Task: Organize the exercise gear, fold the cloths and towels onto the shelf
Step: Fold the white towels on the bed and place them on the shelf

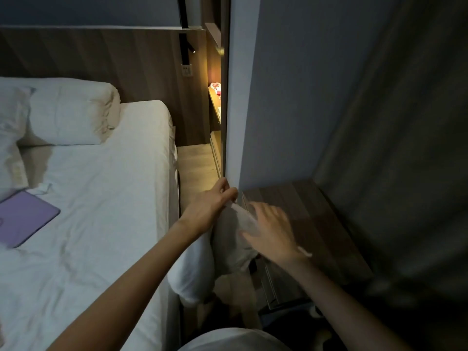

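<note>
Cloth (236, 231) pinched at top by left hand (210, 203) fingers | right hand (271, 231) fingers spread, flat on it

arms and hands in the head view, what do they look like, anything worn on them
Both forearms are bare, with no sleeves reaching into view. The left hand shows no ring, watch or band that I can make out. The right hand has a thin pale band at the wrist, blurred by motion, so its type is unclear. No gloves on either hand.
</note>
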{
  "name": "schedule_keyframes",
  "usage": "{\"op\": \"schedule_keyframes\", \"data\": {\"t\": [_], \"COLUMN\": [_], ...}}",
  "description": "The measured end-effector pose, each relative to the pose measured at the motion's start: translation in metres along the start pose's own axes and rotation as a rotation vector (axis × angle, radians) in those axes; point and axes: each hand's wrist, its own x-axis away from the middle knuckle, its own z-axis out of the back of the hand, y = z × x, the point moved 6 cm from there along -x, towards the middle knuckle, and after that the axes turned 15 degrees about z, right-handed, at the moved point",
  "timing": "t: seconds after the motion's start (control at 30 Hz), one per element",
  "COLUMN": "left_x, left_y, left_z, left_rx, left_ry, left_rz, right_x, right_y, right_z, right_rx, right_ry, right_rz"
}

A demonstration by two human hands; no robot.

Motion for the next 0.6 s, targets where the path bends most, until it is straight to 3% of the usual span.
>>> {"op": "schedule_keyframes", "data": {"t": [0.1, 0.17, 0.27, 0.37, 0.47, 0.6], "left_x": [0.002, 0.004, 0.004, -0.003, -0.004, 0.010], "left_y": [0.010, 0.006, -0.001, -0.012, -0.026, -0.046], "left_z": [0.004, 0.010, 0.018, 0.025, 0.018, -0.010], "left_rx": [-0.041, -0.032, -0.046, 0.077, 0.212, 0.233], "left_ry": [0.067, 0.108, 0.169, 0.198, 0.149, 0.027], "left_rz": [-0.099, -0.112, -0.101, -0.001, 0.043, 0.076], "right_x": [-0.010, -0.014, -0.024, -0.032, -0.034, -0.026], "right_y": [-0.019, -0.011, -0.007, -0.008, -0.009, 0.004], "right_z": [-0.004, 0.002, 0.020, 0.050, 0.080, 0.111], "right_rx": [-0.241, -0.359, -0.260, -0.219, -0.250, -0.265], "right_ry": [0.141, 0.139, 0.141, 0.332, 0.537, 0.676], "right_rz": [-0.024, -0.065, 0.015, -0.010, -0.028, -0.024]}}
